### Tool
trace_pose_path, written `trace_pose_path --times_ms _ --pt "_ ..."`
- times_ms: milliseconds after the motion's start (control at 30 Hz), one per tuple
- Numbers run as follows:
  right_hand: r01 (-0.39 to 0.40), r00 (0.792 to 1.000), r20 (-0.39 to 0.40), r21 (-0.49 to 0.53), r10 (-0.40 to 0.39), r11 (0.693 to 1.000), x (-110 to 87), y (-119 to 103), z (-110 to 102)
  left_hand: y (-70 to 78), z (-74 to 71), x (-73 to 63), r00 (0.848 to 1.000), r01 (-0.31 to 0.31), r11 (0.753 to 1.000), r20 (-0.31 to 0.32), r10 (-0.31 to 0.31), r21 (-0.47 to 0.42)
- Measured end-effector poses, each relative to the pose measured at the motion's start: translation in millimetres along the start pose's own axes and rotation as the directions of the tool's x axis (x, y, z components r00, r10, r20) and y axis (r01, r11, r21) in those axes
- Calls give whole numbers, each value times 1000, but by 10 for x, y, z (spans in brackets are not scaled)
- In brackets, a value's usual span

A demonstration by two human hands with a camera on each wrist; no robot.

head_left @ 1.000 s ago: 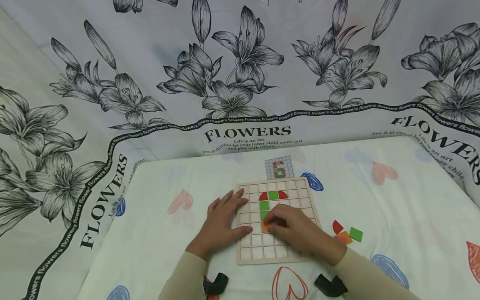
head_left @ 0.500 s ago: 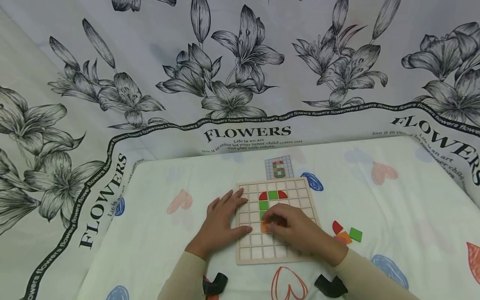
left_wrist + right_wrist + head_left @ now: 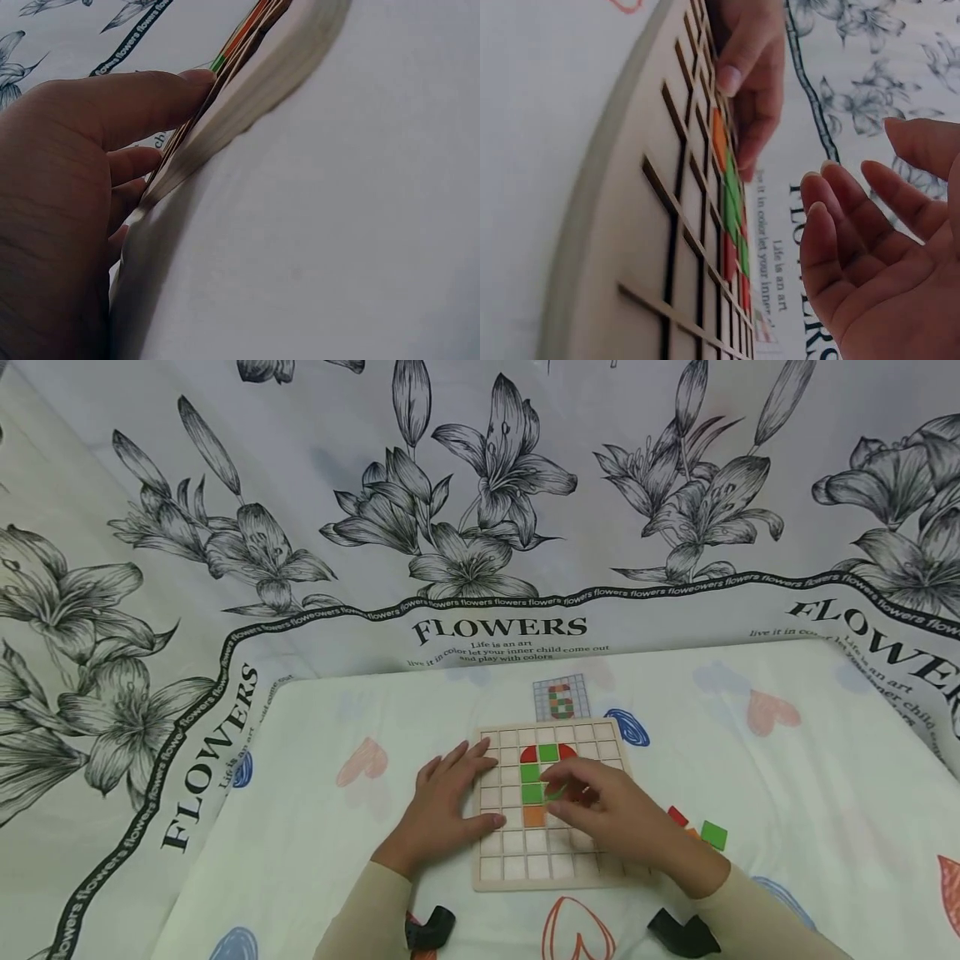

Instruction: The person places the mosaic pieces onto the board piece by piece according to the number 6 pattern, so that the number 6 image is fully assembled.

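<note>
Two hands in the head view, at a wooden board point(image 3: 551, 885) on the cloth-covered surface point(image 3: 315, 827), short of its far edge. Along the board's left edge, left hand point(image 3: 442, 806), with fingers outstretched and thumb on the rim. Grips nothing. Above the board's middle, right hand point(image 3: 611, 810), with thumb and forefinger bent toward each other and a green sliver point(image 3: 556, 792) in the gap. One row in from the board's far edge: left red piece point(image 3: 528, 754), upper green square point(image 3: 548, 752), right red piece point(image 3: 567, 750). From the left one toward the near edge: two green squares point(image 3: 531, 772), then an orange square point(image 3: 534, 816). Off the right edge, close together on the surface: loose red piece point(image 3: 678, 816), loose orange piece point(image 3: 692, 833), loose green square point(image 3: 714, 835). Just beyond the far edge, a picture card point(image 3: 562, 697).

In the left wrist view, thumb across the board's edge, other fingers lower along it.

In the right wrist view, right hand palm-side, fingers loosely curved and apart. Has hold of nothing visible. Beside it, the board, nearly edge-on.
</note>
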State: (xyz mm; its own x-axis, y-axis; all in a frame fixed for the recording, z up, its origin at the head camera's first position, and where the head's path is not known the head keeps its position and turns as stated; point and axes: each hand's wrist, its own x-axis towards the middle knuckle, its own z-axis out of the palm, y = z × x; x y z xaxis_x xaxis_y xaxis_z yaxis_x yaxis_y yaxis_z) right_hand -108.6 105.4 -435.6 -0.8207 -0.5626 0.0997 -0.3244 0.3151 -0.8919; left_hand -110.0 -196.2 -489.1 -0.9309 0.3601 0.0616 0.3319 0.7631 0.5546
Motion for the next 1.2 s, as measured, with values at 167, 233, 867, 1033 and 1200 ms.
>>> trace_pose_path --times_ms 167,233,867,1033,1200 --pt "19 998 -53 3 -19 1000 -86 -45 -152 -15 6 -3 1000 10 1000 18 -10 23" --pt "29 997 -75 -5 -29 1000 -125 -53 -217 -23 11 -1 1000 10 1000 24 -10 24" --pt "5 976 -214 -133 -34 991 -520 40 -727 32 -11 -21 1000 11 1000 22 -11 15" --pt "16 971 -236 -126 -46 992 -617 121 -770 19 -26 -31 999 23 1000 35 -23 17" --pt "26 966 -254 -118 -55 993 -683 164 -831 -11 -20 -30 1000 17 1000 26 -17 23"
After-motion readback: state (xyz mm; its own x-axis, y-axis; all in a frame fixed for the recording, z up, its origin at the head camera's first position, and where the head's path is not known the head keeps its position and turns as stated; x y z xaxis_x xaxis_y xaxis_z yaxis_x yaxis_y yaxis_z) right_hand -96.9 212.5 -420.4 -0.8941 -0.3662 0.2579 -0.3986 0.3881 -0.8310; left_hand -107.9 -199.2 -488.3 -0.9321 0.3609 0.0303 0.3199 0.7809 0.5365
